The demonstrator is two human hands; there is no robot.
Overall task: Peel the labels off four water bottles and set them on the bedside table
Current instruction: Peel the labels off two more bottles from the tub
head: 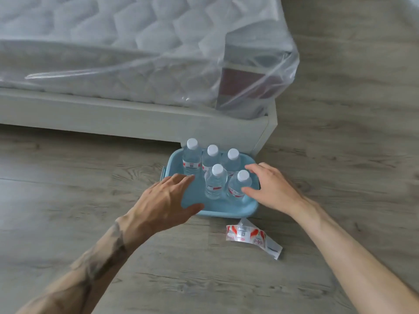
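While both hands (166, 198) (271, 189) spread open, clear ribbed bottles (215, 182) stand in a rounded blue tub (226, 210).

I count five clear water bottles, all upright, white caps on, standing inside a light blue tub (226, 211) on the floor. Back row, left to right: back-left bottle (191, 158) with a red-and-white label band visible; back-middle bottle (210, 158), its label mostly hidden; back-right bottle (232, 160), label not visible from here. Front row: front-left bottle (215, 182), red-and-white label around its middle; front-right bottle (239, 185), labelled and leaning slightly. Bottles stand close together, some touching. One peeled label (249, 235), crumpled, red, white and clear, lies flat on the floor just beside the tub's near edge.
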